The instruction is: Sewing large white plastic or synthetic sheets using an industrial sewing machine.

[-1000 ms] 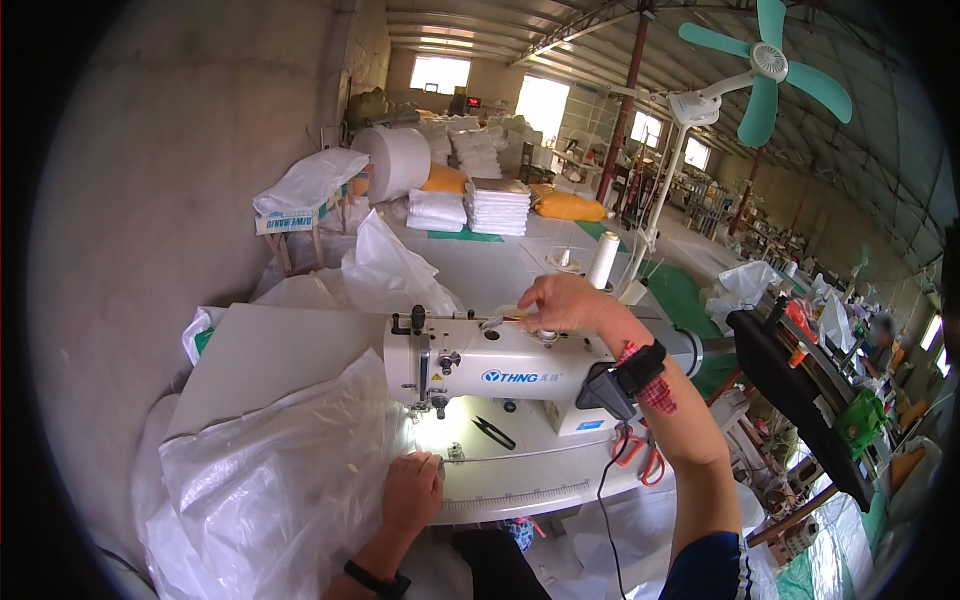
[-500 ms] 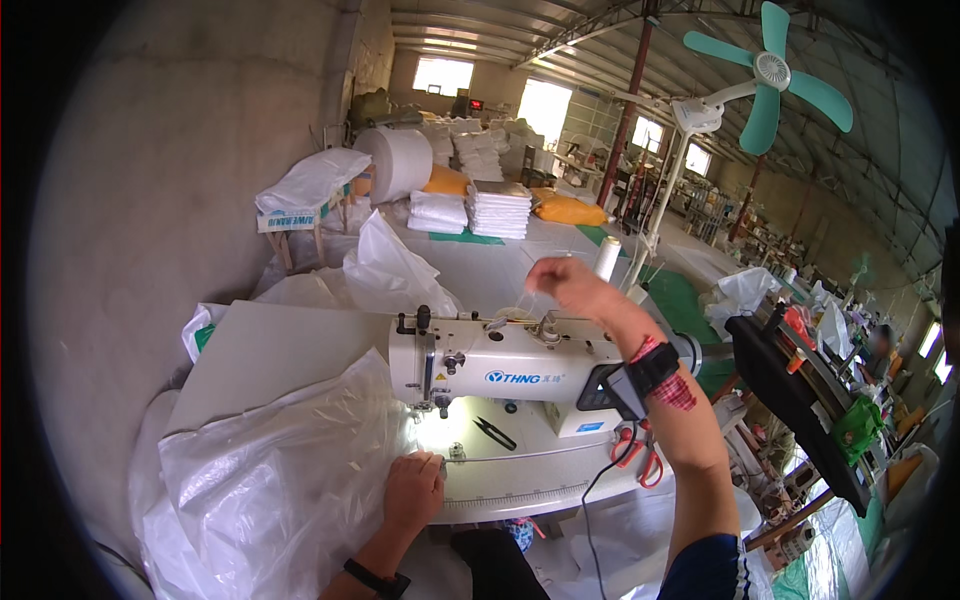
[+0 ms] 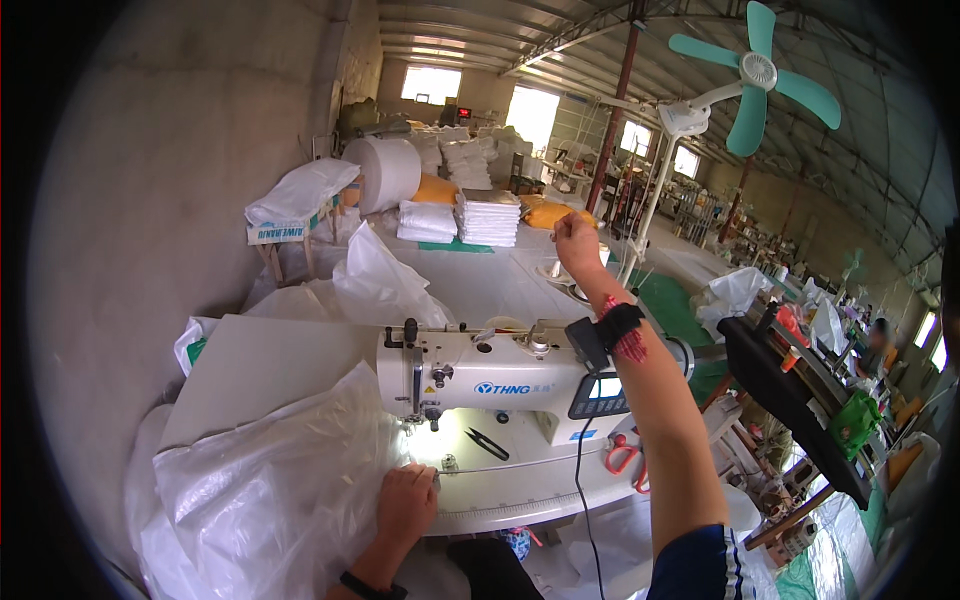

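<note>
A white sewing machine (image 3: 500, 375) stands across the table, its lamp lit above the needle plate. Beyond its top, my right hand (image 3: 577, 245) is raised near the thread spool stand (image 3: 555, 268); its fingers are pinched together, and anything between them is too fine to make out. At the table's front edge, my left hand (image 3: 408, 500) is curled beside the needle area, next to a large white plastic sheet (image 3: 270, 480). Its fingertips are partly hidden, so what they grip cannot be made out. Black thread snips (image 3: 487, 444) lie right of the needle.
Red-handled scissors (image 3: 622, 456) lie at the table's right, near a hanging black cable (image 3: 582, 490). A green-bladed fan (image 3: 758, 70) stands on a pole at upper right. Folded white stacks (image 3: 488, 220) and a large white roll (image 3: 385, 173) are behind. A wall rises at left.
My right hand has moved up and away from above the machine toward the back, its arm stretching farther. My left hand stays by the needle area. The view has shifted slightly.
</note>
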A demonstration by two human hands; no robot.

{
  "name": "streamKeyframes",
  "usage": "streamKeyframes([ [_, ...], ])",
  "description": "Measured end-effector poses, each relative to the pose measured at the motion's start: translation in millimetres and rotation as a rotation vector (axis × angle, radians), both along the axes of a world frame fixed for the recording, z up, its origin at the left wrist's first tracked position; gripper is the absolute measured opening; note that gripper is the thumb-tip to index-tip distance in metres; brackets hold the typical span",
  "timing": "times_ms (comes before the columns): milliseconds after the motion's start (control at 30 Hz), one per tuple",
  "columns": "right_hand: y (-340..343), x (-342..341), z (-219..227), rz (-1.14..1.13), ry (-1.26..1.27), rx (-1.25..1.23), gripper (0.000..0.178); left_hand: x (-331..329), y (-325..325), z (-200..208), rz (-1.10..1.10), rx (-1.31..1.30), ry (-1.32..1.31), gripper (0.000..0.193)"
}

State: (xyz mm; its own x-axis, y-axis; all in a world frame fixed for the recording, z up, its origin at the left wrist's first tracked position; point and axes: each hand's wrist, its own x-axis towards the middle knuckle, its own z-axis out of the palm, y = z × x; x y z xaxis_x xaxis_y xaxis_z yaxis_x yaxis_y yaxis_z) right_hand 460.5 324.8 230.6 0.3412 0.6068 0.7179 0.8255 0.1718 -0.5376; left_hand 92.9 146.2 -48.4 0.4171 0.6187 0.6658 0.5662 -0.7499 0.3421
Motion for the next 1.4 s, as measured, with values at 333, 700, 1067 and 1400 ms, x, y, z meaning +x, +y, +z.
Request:
streamKeyframes([
  [333, 35, 29, -15, -0.399, 0.102, 0.234, 0.022, -3, 0, -2, 0.0, -0.029, 0.008, 0.025],
  [700, 5, -17, 18, -0.09, -0.479, -0.701, 0.066, -6, -3, 2, 0.019, -0.026, 0.007, 0.027],
  [1067, -64, -26, -6, 0.542, -0.334, -0.938, 0.036, -3, -2, -1, 0.018, 0.012, -0.008, 0.027],
  [1400, -65, 0, -49, 0.031, -0.632, -0.374, 0.031, 3, -1, -1, -0.008, 0.021, 0.003, 0.026],
])
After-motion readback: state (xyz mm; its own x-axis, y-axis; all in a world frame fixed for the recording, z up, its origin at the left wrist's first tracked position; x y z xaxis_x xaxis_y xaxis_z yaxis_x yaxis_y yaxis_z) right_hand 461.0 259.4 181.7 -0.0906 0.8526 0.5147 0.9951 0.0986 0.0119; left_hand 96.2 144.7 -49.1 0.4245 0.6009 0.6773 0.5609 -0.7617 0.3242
